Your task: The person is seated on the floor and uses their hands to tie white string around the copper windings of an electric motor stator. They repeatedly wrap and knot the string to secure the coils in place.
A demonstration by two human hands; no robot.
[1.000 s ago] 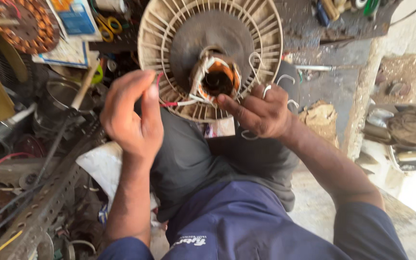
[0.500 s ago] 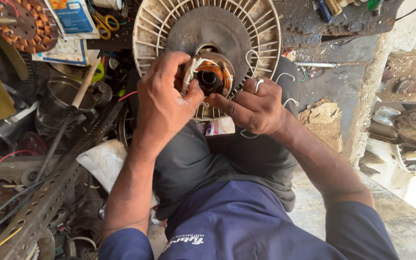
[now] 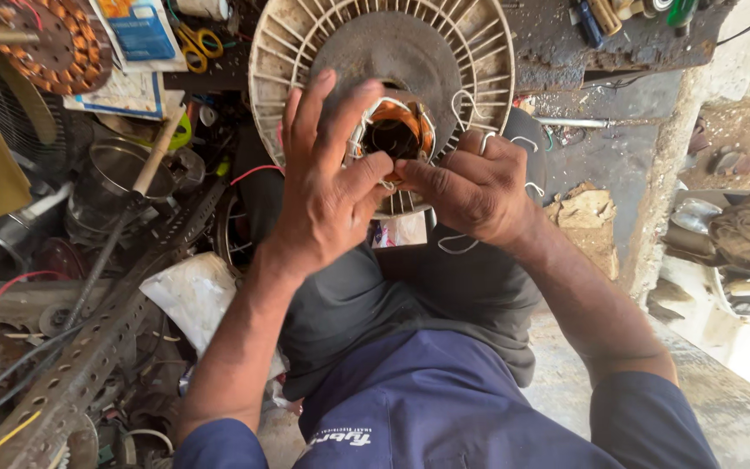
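Cream plastic forms the ribbed fan housing (image 3: 479, 52), which is propped on the lap. At its centre a copper winding (image 3: 392, 130) is seated, already wound and partly bound with white cord (image 3: 466, 108); loose cord ends below the housing suggest the tying is unfinished. Left of the winding, the left hand (image 3: 327, 178) is spread, thumb and forefinger pinched at the cord. Right of it, the right hand (image 3: 479, 187) is curled, fingertips pinching the same spot.
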